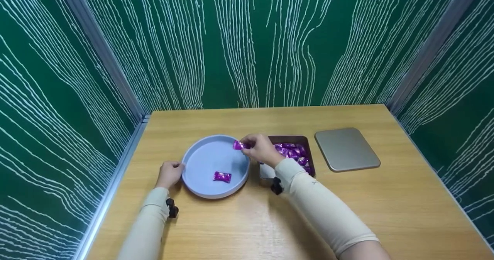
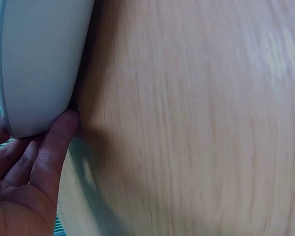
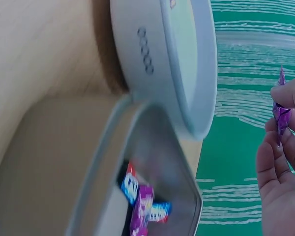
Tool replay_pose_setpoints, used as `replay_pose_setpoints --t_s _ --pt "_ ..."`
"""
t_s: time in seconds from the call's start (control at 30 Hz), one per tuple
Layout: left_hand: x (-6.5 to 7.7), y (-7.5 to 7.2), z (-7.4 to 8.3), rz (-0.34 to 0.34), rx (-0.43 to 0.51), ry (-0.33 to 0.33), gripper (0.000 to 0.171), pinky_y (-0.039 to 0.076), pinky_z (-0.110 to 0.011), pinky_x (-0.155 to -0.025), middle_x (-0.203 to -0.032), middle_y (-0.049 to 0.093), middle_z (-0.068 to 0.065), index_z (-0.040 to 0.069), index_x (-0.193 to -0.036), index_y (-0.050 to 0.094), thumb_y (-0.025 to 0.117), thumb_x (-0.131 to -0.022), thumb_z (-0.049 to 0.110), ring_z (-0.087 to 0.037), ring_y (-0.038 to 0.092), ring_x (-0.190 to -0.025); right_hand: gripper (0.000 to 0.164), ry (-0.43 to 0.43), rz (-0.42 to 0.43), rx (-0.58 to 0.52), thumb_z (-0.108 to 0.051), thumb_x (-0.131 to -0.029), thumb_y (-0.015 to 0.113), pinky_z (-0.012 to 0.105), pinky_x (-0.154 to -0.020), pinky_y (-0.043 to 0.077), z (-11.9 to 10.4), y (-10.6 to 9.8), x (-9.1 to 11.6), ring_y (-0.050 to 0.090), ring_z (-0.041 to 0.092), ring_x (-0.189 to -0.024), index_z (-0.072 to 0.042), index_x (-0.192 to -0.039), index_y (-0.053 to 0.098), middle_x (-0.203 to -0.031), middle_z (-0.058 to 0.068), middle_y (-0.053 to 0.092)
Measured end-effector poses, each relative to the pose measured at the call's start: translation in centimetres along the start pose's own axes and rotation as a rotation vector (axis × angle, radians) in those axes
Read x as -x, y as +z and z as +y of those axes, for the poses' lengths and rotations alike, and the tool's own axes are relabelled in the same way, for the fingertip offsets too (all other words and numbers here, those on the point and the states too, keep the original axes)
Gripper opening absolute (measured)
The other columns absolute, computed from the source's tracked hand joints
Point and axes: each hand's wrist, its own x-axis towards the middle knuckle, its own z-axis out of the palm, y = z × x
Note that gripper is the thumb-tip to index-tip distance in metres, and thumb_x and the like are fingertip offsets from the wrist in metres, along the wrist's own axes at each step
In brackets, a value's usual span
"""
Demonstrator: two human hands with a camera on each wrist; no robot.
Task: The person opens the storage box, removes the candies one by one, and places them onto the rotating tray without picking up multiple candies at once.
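Note:
A pale blue round tray [image 1: 208, 152] with a raised wall lies on the table, and one purple wrapped candy [image 1: 222, 177] rests inside it. At its left side my left hand [image 1: 170, 174] holds the wall, the thumb by the rim and the fingers against the outside [image 2: 34, 164]. My right hand [image 1: 259, 147] pinches another purple wrapped candy [image 3: 282, 113] between thumb and fingers, above the tray's right edge. Under my right forearm stands an open metal tin [image 1: 310, 152] with many purple candies; blue-and-red wrappers [image 3: 130, 189] also show in it in the right wrist view.
A flat square metal lid [image 1: 347, 150] lies to the right of the tin on the wooden table [image 1: 239, 229]. Green panels [image 1: 262, 59] with white streaks stand behind and at both sides, joined by metal posts [image 1: 104, 48].

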Motion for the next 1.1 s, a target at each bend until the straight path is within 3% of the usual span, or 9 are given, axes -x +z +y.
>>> replay_pose_setpoints --t_s 0.27,0.6,0.8,1.1 --pt "-0.2 -0.1 -0.1 0.012 -0.022 0.023 0.027 0.045 -0.025 -0.068 -0.078 0.066 -0.003 -0.006 -0.097 0.079 0.061 -0.104 0.013 -0.016 0.057 -0.075 0.027 -0.033 0.014 -0.055 0.003 -0.089 0.078 0.037 -0.089 0.064 -0.6 2.8 -0.2 0.069 0.024 -0.099 0.000 -0.116 0.080 -0.110 0.013 0.075" --pt "-0.2 0.0 0.0 -0.005 -0.005 0.010 0.029 0.048 -0.023 -0.068 -0.085 0.072 -0.008 -0.008 -0.105 0.080 0.060 -0.105 0.013 -0.015 0.061 -0.076 0.032 0.003 -0.004 -0.038 0.005 -0.087 0.077 0.044 -0.106 0.060 -0.3 5.9 0.2 0.070 0.036 -0.114 0.008 -0.119 0.077 -0.122 0.022 0.071" --pt "-0.2 0.1 -0.2 0.011 -0.016 0.019 0.028 0.048 -0.024 -0.070 -0.084 0.072 -0.008 -0.006 -0.098 0.080 0.062 -0.104 0.014 -0.017 0.060 -0.077 0.028 0.016 -0.043 0.041 0.003 -0.090 0.079 0.044 -0.110 0.057 0.3 7.1 0.4 0.071 0.035 -0.116 0.004 -0.118 0.079 -0.120 0.019 0.074" --pt "-0.4 0.1 -0.4 0.006 -0.003 0.013 0.027 0.046 -0.026 -0.067 -0.076 0.065 -0.002 -0.002 -0.089 0.077 0.061 -0.105 0.014 -0.016 0.057 -0.072 0.021 0.048 -0.065 0.131 -0.004 -0.091 0.085 0.044 -0.105 0.060 0.6 8.4 0.6 0.074 0.031 -0.111 -0.002 -0.112 0.083 -0.114 0.014 0.080"
